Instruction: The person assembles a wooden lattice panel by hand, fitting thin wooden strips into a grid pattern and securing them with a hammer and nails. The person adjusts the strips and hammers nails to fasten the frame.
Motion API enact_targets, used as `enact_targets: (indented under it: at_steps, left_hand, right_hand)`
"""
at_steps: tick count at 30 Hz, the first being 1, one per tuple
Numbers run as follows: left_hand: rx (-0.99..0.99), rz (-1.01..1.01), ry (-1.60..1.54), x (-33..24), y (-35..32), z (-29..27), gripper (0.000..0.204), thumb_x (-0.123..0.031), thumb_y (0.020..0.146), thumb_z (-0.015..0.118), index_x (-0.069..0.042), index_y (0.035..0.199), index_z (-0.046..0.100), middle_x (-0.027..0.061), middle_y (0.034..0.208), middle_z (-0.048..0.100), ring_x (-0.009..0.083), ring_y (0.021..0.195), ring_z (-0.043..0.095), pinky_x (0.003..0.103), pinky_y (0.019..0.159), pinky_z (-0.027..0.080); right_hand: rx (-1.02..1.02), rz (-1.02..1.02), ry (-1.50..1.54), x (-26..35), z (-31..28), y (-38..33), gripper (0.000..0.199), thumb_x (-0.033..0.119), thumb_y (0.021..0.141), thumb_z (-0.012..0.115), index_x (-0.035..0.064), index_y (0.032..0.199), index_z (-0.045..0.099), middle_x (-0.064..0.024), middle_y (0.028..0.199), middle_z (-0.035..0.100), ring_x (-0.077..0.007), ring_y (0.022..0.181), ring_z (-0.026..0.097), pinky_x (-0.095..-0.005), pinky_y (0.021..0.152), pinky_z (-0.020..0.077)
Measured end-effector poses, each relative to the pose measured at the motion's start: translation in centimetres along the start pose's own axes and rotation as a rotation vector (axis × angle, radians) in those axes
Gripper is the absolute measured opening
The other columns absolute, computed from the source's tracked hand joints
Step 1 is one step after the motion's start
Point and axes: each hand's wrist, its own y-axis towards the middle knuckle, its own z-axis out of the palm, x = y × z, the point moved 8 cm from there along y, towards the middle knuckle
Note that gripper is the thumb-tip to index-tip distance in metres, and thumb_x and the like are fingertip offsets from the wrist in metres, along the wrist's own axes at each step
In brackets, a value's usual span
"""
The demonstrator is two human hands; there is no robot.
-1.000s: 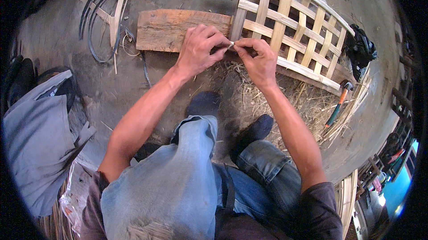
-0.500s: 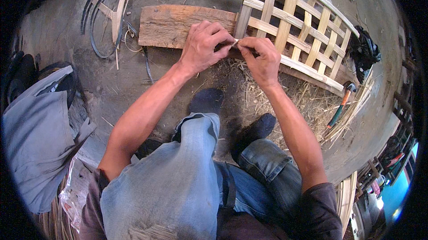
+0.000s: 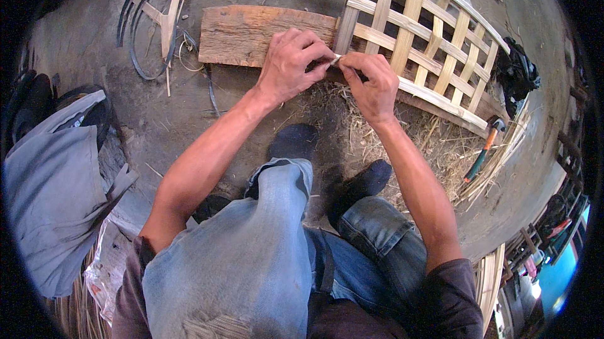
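A woven panel of flat bamboo strips (image 3: 409, 15) lies tilted on a rough wooden plank (image 3: 233, 40). At its near left corner, my left hand (image 3: 290, 65) and my right hand (image 3: 374, 87) meet with fingertips almost touching. Both pinch a small pale piece of strip (image 3: 336, 60) at that corner, the left from one side and the right from the other. My fingers cover most of it, so its full shape is hidden.
A hammer (image 3: 480, 161) with an orange and green handle lies right, by thin bamboo sticks (image 3: 503, 156). Shavings (image 3: 428, 144) cover the floor below the panel. Black plastic (image 3: 519, 74) sits at its right end. Loose dark strapping (image 3: 133, 43) lies far left; grey cloth (image 3: 56, 181) hangs left.
Both hands keep their pinch at the panel's corner, with only a slight shift of the fingers. The whole view has moved a little.
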Motion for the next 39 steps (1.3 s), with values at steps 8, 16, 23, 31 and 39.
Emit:
enact_targets:
  at_steps: [8,16,23,31,39]
  left_hand:
    - [-0.091,0.012,0.072,-1.1,-0.2,-0.5,0.024,-0.014,0.069,0.076,-0.017,0.091,0.069,-0.0013,0.096,0.065,0.0219,0.097,0.058,0.040,0.088,0.041]
    - [-0.182,-0.051,0.053,-1.5,-0.5,0.0,0.022,-0.011,0.068,0.073,-0.019,0.089,0.069,-0.0051,0.095,0.062,0.0177,0.099,0.056,0.038,0.093,0.034]
    - [-0.203,-0.074,0.004,-1.7,-0.3,-0.2,0.021,-0.011,0.067,0.077,-0.015,0.086,0.070,-0.0019,0.095,0.065,0.0212,0.098,0.058,0.040,0.089,0.040]
    - [-0.195,-0.073,-0.017,-1.2,-0.5,0.3,0.019,-0.010,0.070,0.076,-0.016,0.085,0.068,-0.0037,0.094,0.063,0.0188,0.096,0.057,0.040,0.093,0.035]
    - [-0.194,-0.057,0.001,-1.5,-0.4,0.3,0.019,-0.009,0.070,0.075,-0.015,0.087,0.066,-0.0035,0.096,0.063,0.0189,0.097,0.057,0.040,0.093,0.035]
  right_hand:
    - [-0.032,-0.089,-0.035,0.4,-0.2,-0.2,0.019,0.003,0.069,0.076,0.0123,0.085,0.072,-0.0014,0.090,0.072,-0.0206,0.083,0.066,-0.0324,0.072,0.0533]
    - [-0.032,-0.110,-0.049,0.8,-0.4,0.0,0.018,0.003,0.072,0.075,0.0115,0.087,0.072,-0.0038,0.091,0.071,-0.0217,0.082,0.065,-0.0325,0.072,0.0531]
    - [-0.044,-0.108,-0.068,0.7,-0.4,-0.1,0.020,0.004,0.069,0.073,0.0145,0.086,0.072,-0.0021,0.089,0.069,-0.0224,0.079,0.064,-0.0335,0.071,0.0530]
    - [-0.032,-0.098,-0.032,0.7,-0.4,-0.1,0.018,0.006,0.069,0.072,0.0141,0.086,0.072,-0.0028,0.089,0.067,-0.0234,0.080,0.063,-0.0346,0.071,0.0521]
    - [-0.015,-0.094,-0.013,0.6,-0.5,-0.1,0.017,0.007,0.071,0.070,0.0131,0.086,0.072,-0.0036,0.089,0.066,-0.0243,0.080,0.062,-0.0353,0.071,0.0513]
